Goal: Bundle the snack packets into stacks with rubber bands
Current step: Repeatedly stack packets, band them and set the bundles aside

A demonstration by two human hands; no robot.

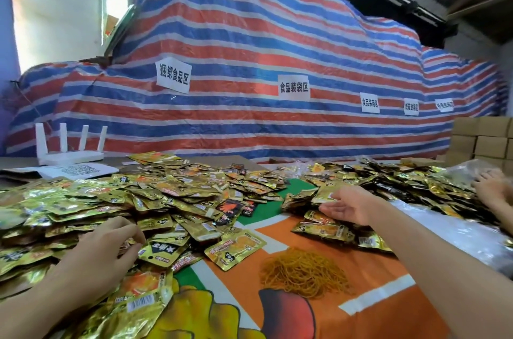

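A big heap of gold snack packets [155, 194] covers the left and middle of the table. My left hand [105, 247] rests on the near side of that heap with its fingers curled onto the packets; I cannot tell whether it holds one. My right hand [348, 206] reaches to a smaller pile of bundled gold packets [322, 227], palm turned inward and fingers spread loosely, its fingertips at a packet's edge. A loose mound of tan rubber bands [304, 273] lies on the orange cloth between my arms.
The orange, green and white printed cloth [280, 216] covers the table. A white router [69, 154] stands at the back left. Another person's hand [492, 188] works at a second packet heap [402, 183] on the right. Cardboard boxes [483, 141] stand far right.
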